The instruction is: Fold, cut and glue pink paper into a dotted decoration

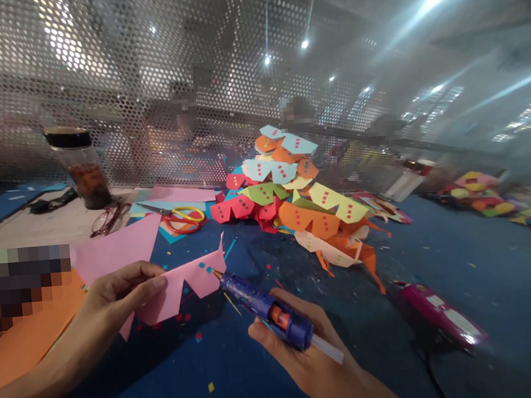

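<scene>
Between thumb and fingers, my left hand (126,296) pinches a folded pink paper cutout (163,305) with notches along its lower edge. Small blue paper squares sit near the cutout's right end. My right hand (304,337) is wrapped around a blue glue gun (255,301), and a clear glue stick (327,348) juts from its back. The gun's nozzle touches or nearly touches the pink paper beside the blue squares; which of the two I cannot tell. Tiny paper bits lie scattered on the blue tabletop under both hands.
A pile of coloured paper cutouts (265,193) stands ahead. Red-and-yellow scissors (184,217), eyeglasses (106,217) and a black-lidded jar (83,170) are at the left. A magenta corded device (442,314) lies right. Perforated metal sheeting (145,67) rises behind, with people beyond it.
</scene>
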### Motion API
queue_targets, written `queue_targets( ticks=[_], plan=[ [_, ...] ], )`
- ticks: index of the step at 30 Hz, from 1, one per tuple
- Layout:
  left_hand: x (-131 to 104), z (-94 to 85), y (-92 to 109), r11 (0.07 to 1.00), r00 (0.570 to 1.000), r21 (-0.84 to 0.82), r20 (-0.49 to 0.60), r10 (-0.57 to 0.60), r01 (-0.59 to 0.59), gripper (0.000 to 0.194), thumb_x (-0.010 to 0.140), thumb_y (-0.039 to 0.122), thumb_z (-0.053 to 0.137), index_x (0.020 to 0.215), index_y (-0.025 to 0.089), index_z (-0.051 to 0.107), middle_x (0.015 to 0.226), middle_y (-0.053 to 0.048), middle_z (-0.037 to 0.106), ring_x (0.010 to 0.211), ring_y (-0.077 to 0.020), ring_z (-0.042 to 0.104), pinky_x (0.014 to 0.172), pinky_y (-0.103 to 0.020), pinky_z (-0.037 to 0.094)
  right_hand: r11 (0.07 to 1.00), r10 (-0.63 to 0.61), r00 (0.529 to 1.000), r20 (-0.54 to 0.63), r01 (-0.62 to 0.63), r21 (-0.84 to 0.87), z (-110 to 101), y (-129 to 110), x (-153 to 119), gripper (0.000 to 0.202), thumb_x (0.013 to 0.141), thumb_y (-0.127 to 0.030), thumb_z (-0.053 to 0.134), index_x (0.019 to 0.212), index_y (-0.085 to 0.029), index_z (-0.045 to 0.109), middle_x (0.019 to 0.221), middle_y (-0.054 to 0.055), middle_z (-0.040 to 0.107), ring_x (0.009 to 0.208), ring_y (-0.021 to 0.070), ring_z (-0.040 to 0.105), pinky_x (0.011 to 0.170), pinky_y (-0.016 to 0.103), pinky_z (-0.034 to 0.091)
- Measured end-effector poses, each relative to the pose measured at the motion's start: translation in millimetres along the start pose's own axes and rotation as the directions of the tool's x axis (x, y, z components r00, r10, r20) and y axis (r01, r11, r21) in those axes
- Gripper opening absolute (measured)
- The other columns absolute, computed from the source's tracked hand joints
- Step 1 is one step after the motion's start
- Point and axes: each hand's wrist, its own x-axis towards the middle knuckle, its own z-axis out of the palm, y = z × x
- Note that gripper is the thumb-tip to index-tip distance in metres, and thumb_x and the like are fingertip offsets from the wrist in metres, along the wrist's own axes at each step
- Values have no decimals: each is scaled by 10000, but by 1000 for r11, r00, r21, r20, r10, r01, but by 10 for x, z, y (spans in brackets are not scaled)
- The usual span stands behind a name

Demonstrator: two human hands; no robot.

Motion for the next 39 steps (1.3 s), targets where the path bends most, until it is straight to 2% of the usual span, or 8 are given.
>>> queue_targets(
  ticks=[6,12,18,23,27,29,35,39],
  plan=[
    [-2,0,21,1000,1000,13,-19,2,-1,359,826,589,722,763,238,685,601,43,551,565,-108,495,536,-186,397,1000,-16,1000,18,16,-6,-9,0,-8,253,965,-457,580,850,-272,709,699,7,691,597,173,670,528,263,584],
    [7,10,27,1000,1000,17,-26,-1,2,365,821,601,719,769,240,695,602,41,545,567,-109,484,534,-186,391,1000,-10,1000,2,10,27,19,17,-7,300,967,-498,562,827,-270,700,667,3,669,555,168,641,509,268,577],
    [-11,4,43,999,999,33,-42,-1,2,356,809,594,727,756,244,697,606,39,546,572,-113,489,537,-187,392,1000,1,1000,27,-1,-10,22,16,-6,275,952,-488,583,839,-273,710,665,7,674,562,178,651,488,272,572],
    [-11,3,62,999,999,39,-46,11,-9,350,798,586,738,751,240,702,598,37,555,560,-114,490,529,-189,399,999,14,998,-56,-16,-37,14,-76,-57,274,980,-471,542,912,-269,714,694,21,686,605,193,672,579,301,606],
    [-11,6,57,1000,999,29,-34,6,-5,357,797,590,737,752,238,700,596,34,569,560,-117,498,528,-189,409,999,10,998,-55,-12,-30,11,-115,-81,305,988,-502,526,900,-270,703,672,13,674,568,182,656,548,291,595],
    [-12,7,53,1000,999,26,-34,8,-7,352,798,587,738,762,239,703,600,33,577,561,-118,501,526,-188,408,999,16,998,-61,-18,-34,17,-91,-73,301,988,-499,527,899,-269,699,667,12,675,566,181,657,553,291,597],
    [-13,26,96,1000,998,29,-67,8,-6,364,768,585,756,737,226,707,584,33,565,542,-113,497,508,-185,399,998,6,1000,17,-5,-57,37,47,-29,274,944,-493,605,817,-266,692,633,5,675,546,172,663,481,255,564],
    [-9,43,131,1000,999,13,-53,4,-3,376,755,599,759,720,228,707,565,34,560,527,-112,494,498,-185,398,998,-8,1000,16,9,-62,52,78,-29,278,944,-499,599,828,-263,689,639,6,679,535,170,658,487,260,567]
  ],
)
